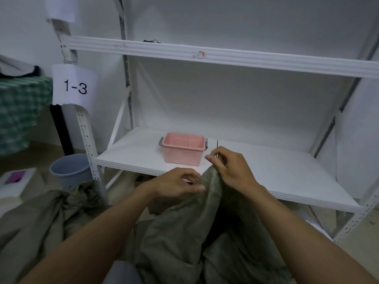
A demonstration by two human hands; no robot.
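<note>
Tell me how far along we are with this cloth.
Early. Done: little that shows; the pink plastic bin on the white metal shelf looks empty. In hand: left hand and right hand pinch a raised edge of the olive-green cloth. Left: the rest lies crumpled below, unfolded.

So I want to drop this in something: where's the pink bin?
Head view, mid-frame: the pink bin sits on the lower shelf, just beyond and left of the right hand, which pinches the cloth.
</note>
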